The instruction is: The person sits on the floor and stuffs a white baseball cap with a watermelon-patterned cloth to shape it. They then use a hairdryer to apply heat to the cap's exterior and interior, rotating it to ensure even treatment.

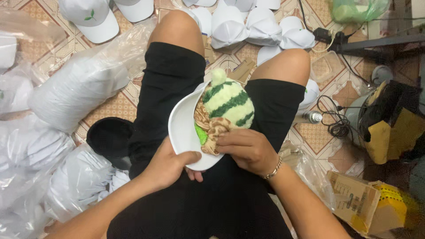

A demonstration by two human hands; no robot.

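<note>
Both hands gripping: left hand on white cap brim, right hand on striped plush; prob. light, soft—hold by stiff brim.

A tiled floor patterned in tan, red and cream diamonds spreads beneath heaps of stock. Clear plastic bags stuffed with white goods crowd the left side, and loose white caps lie scattered along the top edge. To the right, black cables coil near a small spray can, a clear plastic tub and a green plastic bag. Torn cardboard boxes and a yellow container sit at the lower right. Soft, even indoor light.
</note>
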